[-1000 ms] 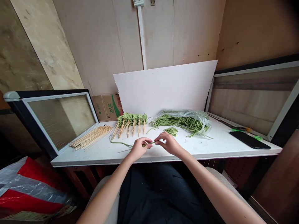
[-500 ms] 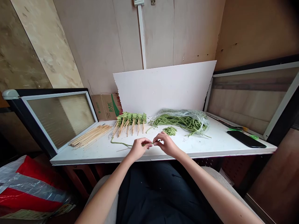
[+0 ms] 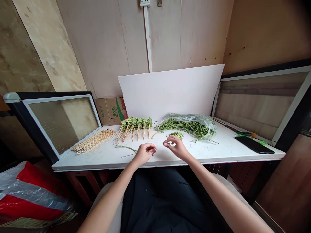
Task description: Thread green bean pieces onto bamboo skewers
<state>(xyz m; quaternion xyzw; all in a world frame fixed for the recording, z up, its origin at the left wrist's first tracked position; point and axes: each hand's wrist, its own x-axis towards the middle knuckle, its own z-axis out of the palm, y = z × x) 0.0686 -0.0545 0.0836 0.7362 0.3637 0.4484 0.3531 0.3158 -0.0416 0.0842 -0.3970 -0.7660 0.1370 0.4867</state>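
Note:
Over the front of the table, my left hand (image 3: 145,154) is closed round a long green bean (image 3: 126,147), whose tail trails left across the tabletop. A short gap to the right, my right hand (image 3: 177,147) has its thumb and fingertips pinched together; anything between them is too small to make out. Just behind that hand lies a small heap of short bean pieces (image 3: 179,134), partly covered by it. One thin stick (image 3: 128,155) rests on the table near my left wrist.
Loose bamboo skewers (image 3: 94,141) lie at left. Beside them, skewers threaded with bean pieces (image 3: 137,122) are stacked. Long beans fill a clear plastic bag (image 3: 190,125) at the back right. A black phone (image 3: 254,144) lies far right. A white board (image 3: 170,94) stands behind.
My hands have moved apart: the right one has shifted slightly right and up, away from the bean in my left hand. The left hand has barely moved.

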